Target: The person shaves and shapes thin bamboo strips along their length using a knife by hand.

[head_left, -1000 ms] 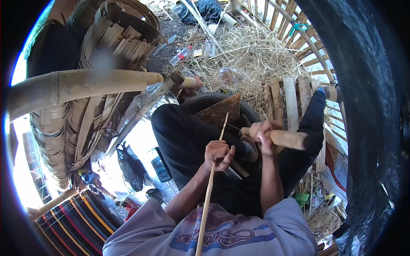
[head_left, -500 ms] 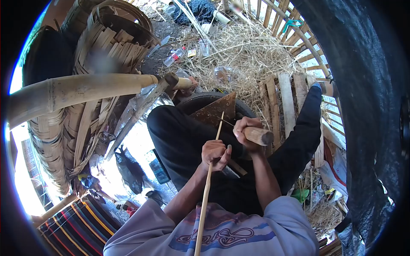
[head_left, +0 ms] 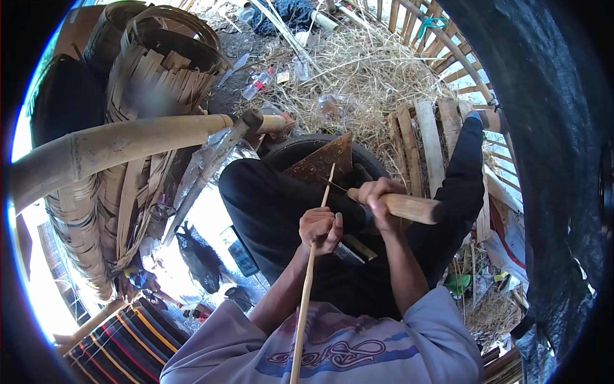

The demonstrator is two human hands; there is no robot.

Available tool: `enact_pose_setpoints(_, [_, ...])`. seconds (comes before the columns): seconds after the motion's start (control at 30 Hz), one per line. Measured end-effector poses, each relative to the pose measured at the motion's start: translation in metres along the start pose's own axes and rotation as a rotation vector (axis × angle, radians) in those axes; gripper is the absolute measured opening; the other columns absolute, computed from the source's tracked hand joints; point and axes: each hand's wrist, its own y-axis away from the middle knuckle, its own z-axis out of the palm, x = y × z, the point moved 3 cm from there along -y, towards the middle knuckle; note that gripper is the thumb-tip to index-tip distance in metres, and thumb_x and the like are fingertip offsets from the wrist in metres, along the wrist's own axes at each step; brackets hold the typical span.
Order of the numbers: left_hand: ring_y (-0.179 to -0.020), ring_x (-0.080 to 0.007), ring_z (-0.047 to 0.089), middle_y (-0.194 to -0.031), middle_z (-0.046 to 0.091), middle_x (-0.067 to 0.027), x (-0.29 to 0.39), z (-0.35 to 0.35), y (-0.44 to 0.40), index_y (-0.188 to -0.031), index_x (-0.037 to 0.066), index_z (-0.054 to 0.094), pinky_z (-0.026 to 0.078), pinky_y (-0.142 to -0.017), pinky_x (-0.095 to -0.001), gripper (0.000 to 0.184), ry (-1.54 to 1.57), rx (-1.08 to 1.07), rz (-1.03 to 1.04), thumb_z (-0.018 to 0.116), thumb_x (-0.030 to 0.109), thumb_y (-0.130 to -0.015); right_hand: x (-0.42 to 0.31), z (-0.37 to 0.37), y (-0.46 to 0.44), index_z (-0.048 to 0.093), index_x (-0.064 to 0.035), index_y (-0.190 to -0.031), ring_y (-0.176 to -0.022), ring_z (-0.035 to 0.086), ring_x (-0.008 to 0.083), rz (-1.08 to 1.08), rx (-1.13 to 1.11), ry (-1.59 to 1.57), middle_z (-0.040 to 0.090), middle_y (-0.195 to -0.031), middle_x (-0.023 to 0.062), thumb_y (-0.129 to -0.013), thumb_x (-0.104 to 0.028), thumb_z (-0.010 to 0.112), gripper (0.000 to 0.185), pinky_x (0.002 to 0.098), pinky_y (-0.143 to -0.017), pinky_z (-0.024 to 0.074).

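Observation:
My left hand (head_left: 320, 230) is closed round a thin pale stick (head_left: 303, 307), which runs from my chest up past my fist to a narrow tip. My right hand (head_left: 380, 200) grips the thick wooden handle (head_left: 414, 208) of a tool. The tool's thin blade reaches left to the stick just below its tip. Behind the tip stands a rusty brown metal plate (head_left: 327, 161), close to a black tyre (head_left: 281, 153). A second blade with a wooden part (head_left: 358, 248) lies near my lap, right of my left hand.
A thick bamboo pole (head_left: 128, 142) crosses at the left, before tall woven baskets (head_left: 153, 77). Straw (head_left: 377, 70) and a plastic bottle (head_left: 258, 83) lie ahead. Wooden slats (head_left: 430, 141) are at the right, beside a dark tarp (head_left: 537, 128). A phone (head_left: 243, 257) lies left of my leg.
My right hand moved left and then slightly back right with the tool, its handle swinging outward again. My left hand still holds the stick. The view has shifted slightly.

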Motion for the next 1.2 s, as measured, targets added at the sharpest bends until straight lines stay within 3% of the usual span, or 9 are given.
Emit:
enact_pose_setpoints(0.27, [-0.031,-0.0169,0.03,-0.042,0.033,-0.0005,0.003,-0.001,0.001,-0.05,0.009,0.027,0.025,-0.037,-0.0302,0.044,-0.071,0.091,0.016,0.054,-0.01,-0.08,-0.014,0.014,-0.002,0.043,-0.0049,-0.063,-0.048,0.05,0.0101,-0.007,0.019,-0.064,0.051,-0.055,0.0041,-0.076,-0.008,0.062,0.023,0.0244,-0.048,0.0405])
enact_pose_setpoints(0.4, [-0.031,-0.0156,0.029,-0.042,0.033,0.0003,0.0,0.0,0.005,-0.05,0.01,0.027,0.025,-0.036,-0.0298,0.045,-0.077,0.098,0.032,0.053,-0.01,-0.079,0.021,-0.004,-0.002,0.04,-0.0076,-0.065,-0.051,0.046,0.0101,0.033,0.011,0.446,0.048,-0.056,0.0019,-0.076,-0.01,0.063,0.025,0.024,-0.049,0.0373])
enact_pose_setpoints(0.53, [-0.03,-0.0147,0.029,-0.042,0.032,0.0005,0.001,-0.001,-0.001,-0.05,0.009,0.026,0.025,-0.036,-0.0293,0.045,-0.054,0.101,0.052,0.054,-0.01,-0.08,-0.008,0.008,0.001,0.044,-0.0062,-0.065,-0.05,0.044,0.0106,0.018,0.053,-0.006,0.049,-0.056,0.0044,-0.078,-0.014,0.062,0.023,0.0255,-0.047,0.0341])
enact_pose_setpoints(0.83, [-0.034,-0.0126,0.025,-0.042,0.029,0.0017,-0.01,-0.012,0.003,-0.049,0.009,0.025,0.022,-0.037,-0.0282,0.047,-0.053,0.287,-0.049,0.054,-0.009,-0.082,0.0,0.006,-0.001,0.045,-0.0058,-0.063,-0.049,0.048,0.0098,-0.017,0.096,-0.013,0.05,-0.054,0.0035,-0.077,-0.007,0.062,0.022,0.0249,-0.051,0.0413])
enact_pose_setpoints(0.87, [-0.039,-0.006,0.029,-0.046,0.034,0.003,-0.01,-0.016,0.003,-0.052,0.006,0.03,0.019,-0.038,-0.0246,0.042,-0.143,0.305,-0.085,0.054,0.005,-0.087,0.004,0.008,0.0,0.045,-0.0058,-0.063,-0.049,0.048,0.0098,-0.012,0.098,-0.013,0.05,-0.054,0.0035,-0.077,-0.007,0.062,0.022,0.0249,-0.051,0.0413])
enact_pose_setpoints(0.97, [-0.039,-0.0035,0.028,-0.044,0.033,0.0026,-0.021,-0.032,0.012,-0.049,0.006,0.032,0.018,-0.038,-0.025,0.045,-0.311,0.463,-0.194,0.053,0.005,-0.089,0.03,-0.002,0.007,0.048,-0.005,-0.064,-0.047,0.05,0.0079,-0.04,0.04,0.294,0.051,-0.053,0.0038,-0.075,-0.007,0.064,0.019,0.0237,-0.046,0.0389])
enact_pose_setpoints(1.07, [-0.038,-0.0031,0.028,-0.045,0.035,0.0043,-0.023,-0.038,-0.001,-0.052,0.006,0.036,0.018,-0.037,-0.0235,0.044,-0.034,0.519,-0.214,0.054,0.008,-0.091,0.043,-0.014,0.0,0.049,-0.0056,-0.065,-0.048,0.051,0.008,0.043,0.036,0.48,0.052,-0.052,0.0045,-0.074,-0.008,0.063,0.017,0.0232,-0.045,0.0379])
enact_pose_setpoints(1.13, [-0.039,-0.0031,0.023,-0.047,0.031,0.005,-0.026,-0.046,-0.003,-0.054,0.007,0.037,0.017,-0.038,-0.0235,0.041,-0.033,0.544,-0.241,0.053,0.008,-0.092,0.034,-0.003,-0.001,0.048,-0.0059,-0.065,-0.05,0.052,0.0081,0.0,0.154,-0.014,0.053,-0.055,0.0055,-0.073,-0.007,0.063,0.017,0.0235,-0.046,0.0388])
enact_pose_setpoints(1.2, [-0.04,-0.0032,0.017,-0.047,0.026,0.0053,-0.028,-0.048,-0.007,-0.057,0.008,0.038,0.014,-0.039,-0.0242,0.039,-0.028,0.607,-0.265,0.051,0.01,-0.094,0.029,0.002,0.004,0.047,-0.0055,-0.067,-0.051,0.051,0.0083,-0.03,0.133,-0.032,0.055,-0.058,0.0058,-0.074,-0.009,0.065,0.019,0.0229,-0.047,0.0392])
